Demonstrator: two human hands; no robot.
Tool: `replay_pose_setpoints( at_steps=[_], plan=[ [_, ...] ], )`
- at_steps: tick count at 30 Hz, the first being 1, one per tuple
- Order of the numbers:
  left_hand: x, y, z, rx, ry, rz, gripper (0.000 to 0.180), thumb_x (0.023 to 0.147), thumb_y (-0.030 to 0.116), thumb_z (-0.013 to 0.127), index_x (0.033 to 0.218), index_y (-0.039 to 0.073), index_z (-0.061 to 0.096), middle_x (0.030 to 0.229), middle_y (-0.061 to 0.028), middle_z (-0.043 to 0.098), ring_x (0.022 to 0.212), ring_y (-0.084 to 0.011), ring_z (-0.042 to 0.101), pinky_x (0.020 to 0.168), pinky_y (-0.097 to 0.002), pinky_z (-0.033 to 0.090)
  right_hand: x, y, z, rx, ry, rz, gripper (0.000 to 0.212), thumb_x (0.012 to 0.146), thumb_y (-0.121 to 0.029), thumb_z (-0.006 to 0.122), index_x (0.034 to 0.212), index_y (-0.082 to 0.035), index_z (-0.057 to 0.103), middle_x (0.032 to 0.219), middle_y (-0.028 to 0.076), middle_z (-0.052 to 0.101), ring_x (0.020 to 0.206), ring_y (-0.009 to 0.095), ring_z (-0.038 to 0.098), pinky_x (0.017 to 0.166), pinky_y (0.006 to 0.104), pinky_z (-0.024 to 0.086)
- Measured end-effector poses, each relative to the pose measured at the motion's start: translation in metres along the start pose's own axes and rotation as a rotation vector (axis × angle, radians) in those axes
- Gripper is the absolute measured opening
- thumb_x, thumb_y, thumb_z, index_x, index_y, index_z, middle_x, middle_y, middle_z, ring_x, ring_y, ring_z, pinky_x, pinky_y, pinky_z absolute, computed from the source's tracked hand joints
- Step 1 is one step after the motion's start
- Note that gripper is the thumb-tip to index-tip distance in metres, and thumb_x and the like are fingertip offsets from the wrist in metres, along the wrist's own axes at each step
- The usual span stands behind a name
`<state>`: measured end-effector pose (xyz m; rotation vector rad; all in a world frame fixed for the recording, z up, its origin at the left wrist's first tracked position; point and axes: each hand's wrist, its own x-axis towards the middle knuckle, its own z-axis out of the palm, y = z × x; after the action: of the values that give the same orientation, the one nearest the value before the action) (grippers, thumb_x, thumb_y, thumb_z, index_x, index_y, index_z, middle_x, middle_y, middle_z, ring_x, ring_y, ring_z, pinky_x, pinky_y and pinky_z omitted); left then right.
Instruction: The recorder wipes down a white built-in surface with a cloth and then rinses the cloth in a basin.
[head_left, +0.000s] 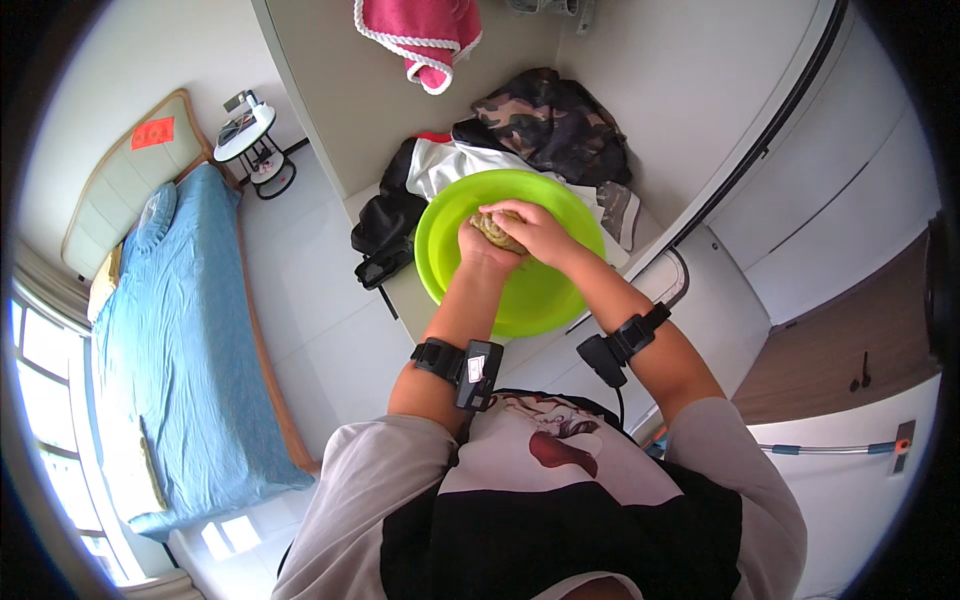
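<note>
Hands, left (481, 246) and right (535, 230), both closed around one brownish lump (497, 232) over one green basin (520, 290)

Counted items: 2 hands, the left hand (478, 243) and the right hand (532, 230), were both closed on 1 brownish wad (494, 229). 1 green basin (510, 250) sat in the centre. 2 black wrist units (470, 367) were worn. 1 blue bed (180, 340) lay left. 1 pink towel (420, 35) hung far. 1 round side table (247, 132) stood far left.
</note>
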<state>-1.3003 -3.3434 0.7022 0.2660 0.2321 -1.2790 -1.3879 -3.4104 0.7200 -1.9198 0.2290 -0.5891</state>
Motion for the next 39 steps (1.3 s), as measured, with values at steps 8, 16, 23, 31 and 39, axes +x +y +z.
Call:
replay_pose_setpoints(
  at_steps=[8,16,23,31,39],
  plan=[
    [0.004,-0.001,-0.010,0.053,-0.027,-0.046,0.042,0.096,0.037,0.021,0.109,0.012,0.053,0.113,-0.0089,0.060,0.103,-0.0271,0.058,0.090,-0.0462,0.046,-0.007,-0.013,0.015,-0.486,0.192,-0.133,0.024,0.076,-0.020,0.066,0.092,-0.002,0.063,0.095,0.012,0.067,0.111,0.031,0.058,0.104,0.0437,0.033],
    [0.002,-0.001,-0.006,0.061,0.026,-0.126,0.047,0.096,0.042,0.019,0.114,0.015,0.053,0.118,-0.0095,0.058,0.107,-0.0288,0.056,0.092,-0.0489,0.043,-0.002,-0.016,0.006,-0.619,0.118,-0.288,0.010,0.080,-0.010,0.060,0.089,-0.006,0.062,0.103,0.007,0.068,0.122,0.032,0.050,0.112,0.0546,0.012],
    [-0.006,-0.009,-0.001,0.032,0.138,-0.187,0.045,0.095,0.039,0.019,0.116,0.014,0.051,0.118,-0.0091,0.057,0.109,-0.0284,0.055,0.093,-0.0492,0.042,-0.002,-0.012,0.003,-0.594,0.030,-0.154,0.007,0.081,-0.011,0.059,0.086,-0.007,0.062,0.090,0.008,0.067,0.095,0.028,0.062,0.113,0.0511,0.013],
    [0.004,-0.016,-0.008,0.021,0.099,-0.199,0.046,0.094,0.039,0.020,0.119,0.014,0.050,0.121,-0.0084,0.055,0.111,-0.0295,0.052,0.092,-0.0513,0.041,-0.002,-0.013,0.004,-0.493,0.048,-0.030,0.014,0.084,-0.019,0.063,0.083,-0.005,0.059,0.075,0.010,0.062,0.073,0.025,0.059,0.096,0.0402,0.036],
    [-0.002,-0.027,0.004,0.150,0.183,-0.143,0.047,0.095,0.041,0.020,0.117,0.018,0.054,0.120,-0.0047,0.056,0.110,-0.0280,0.053,0.092,-0.0509,0.041,-0.003,-0.011,0.001,-0.381,0.049,0.046,0.023,0.086,-0.024,0.063,0.080,-0.003,0.057,0.062,0.010,0.054,0.059,0.019,0.048,0.058,0.0331,0.041]
  ],
)
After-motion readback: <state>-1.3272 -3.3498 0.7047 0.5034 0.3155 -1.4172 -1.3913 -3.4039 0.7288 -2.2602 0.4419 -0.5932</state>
